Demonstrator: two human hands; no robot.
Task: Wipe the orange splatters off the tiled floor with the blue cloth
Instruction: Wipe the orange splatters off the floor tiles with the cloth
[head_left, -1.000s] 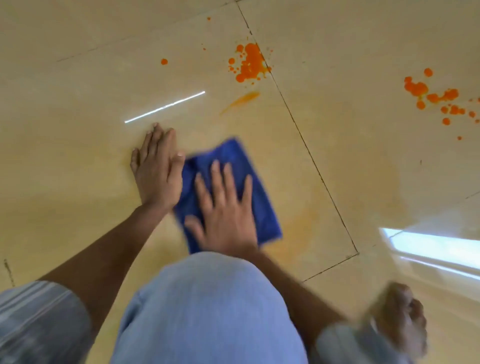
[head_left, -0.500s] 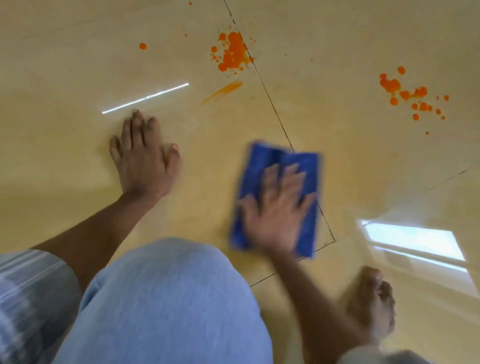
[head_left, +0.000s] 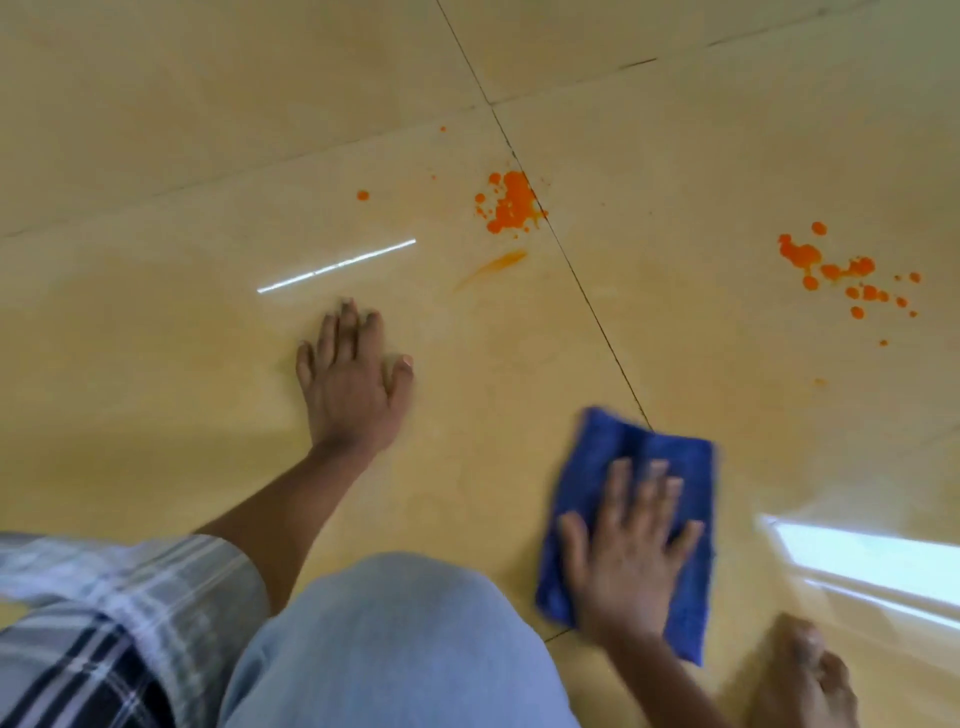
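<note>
The blue cloth lies flat on the beige tiled floor, across a grout line at lower right. My right hand presses on it with fingers spread flat. My left hand rests palm-down on the bare tile to the left, apart from the cloth. One orange splatter cluster sits on the grout line beyond my left hand, with a thin orange smear just below it. A second splatter cluster spreads at the far right, beyond the cloth.
My bent knee in light blue trousers fills the bottom middle, and my bare foot is at the bottom right beside the cloth. A single orange drop lies left of the first cluster. Bright window reflections glare on the tile at right.
My right hand has slid the cloth rightward from beside my left hand, across the grout line. My left hand has stayed planted on the tile.
</note>
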